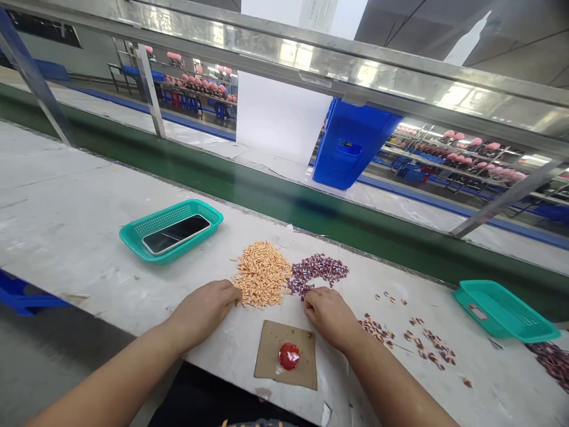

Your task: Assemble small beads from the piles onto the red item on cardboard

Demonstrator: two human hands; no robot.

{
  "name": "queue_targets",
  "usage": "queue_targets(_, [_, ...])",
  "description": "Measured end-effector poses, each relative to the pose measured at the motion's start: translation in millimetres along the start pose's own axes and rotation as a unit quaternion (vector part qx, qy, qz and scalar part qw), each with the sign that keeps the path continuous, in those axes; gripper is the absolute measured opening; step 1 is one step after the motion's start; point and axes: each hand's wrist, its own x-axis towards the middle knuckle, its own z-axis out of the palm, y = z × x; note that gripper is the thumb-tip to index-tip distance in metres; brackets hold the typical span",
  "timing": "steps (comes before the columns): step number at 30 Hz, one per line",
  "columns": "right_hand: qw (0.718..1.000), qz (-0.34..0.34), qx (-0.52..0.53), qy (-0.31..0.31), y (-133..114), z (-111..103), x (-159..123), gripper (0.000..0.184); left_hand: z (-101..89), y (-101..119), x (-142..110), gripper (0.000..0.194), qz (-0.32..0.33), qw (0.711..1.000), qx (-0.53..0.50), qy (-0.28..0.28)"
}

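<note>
My left hand [219,301] rests at the left edge of a heap of small tan pieces [263,274], its fingers curled together against the heap. At the near side of a spread of small dark purple pieces [320,268] is my right hand [328,313], fingers also bent closed. Whatever is between the fingertips of either hand is hidden. Between my forearms lies a brown cardboard square [267,356] bearing a glossy red blob [289,356]. To the right of my right hand are small joined pieces in purple and tan [377,330], with several more [431,344] farther right.
A green basket [128,238] holding a phone [175,233] stands at left on the white table [62,207]. Another green basket [502,308] is at right, beside dark purplish strips [553,362]. Behind run a green belt [249,193], a blue bin [355,142] and a metal rail [275,50].
</note>
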Motion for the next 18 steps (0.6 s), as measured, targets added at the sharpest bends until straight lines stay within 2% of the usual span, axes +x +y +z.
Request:
queue_targets(5, [1.000, -0.001, 0.028, 0.000, 0.1, 0.0, -1.0, 0.019, 5.2, -1.5, 7.6, 0.026, 0.019, 0.999, 0.039, -0.026])
queue_targets(8, [0.998, 0.002, 0.063, 0.020, -3.2, -7.3, -3.3, 0.019, 2.6, -0.5, 7.3, 0.026, 0.016, 0.998, 0.045, -0.032])
queue_targets(11, [0.993, 0.002, 0.110, 0.049, -18.6, -19.8, -12.4, 0.017, -1.6, 9.7, 2.1, 0.025, 0.007, 0.999, 0.043, -0.027])
queue_targets(13, [0.984, -0.008, 0.170, 0.057, -36.8, -26.7, -22.1, 0.014, -2.6, 22.5, -3.1, 0.022, -0.002, 1.000, 0.000, -0.024])
queue_targets(14, [0.975, -0.016, 0.216, 0.055, -47.2, -28.7, -27.3, 0.013, -2.1, 30.1, -5.7, 0.019, -0.009, 0.998, -0.056, -0.026])
queue_targets(15, [0.951, -0.023, 0.305, 0.044, -57.7, -29.4, -32.4, 0.014, -1.0, 37.8, -8.1, 0.016, -0.017, 0.992, -0.120, -0.019])
queue_targets(18, [0.849, -0.032, 0.526, -0.015, -82.5, -25.0, -43.7, 0.015, 4.2, 58.3, -13.4, 0.010, -0.040, 0.953, -0.299, -0.025])
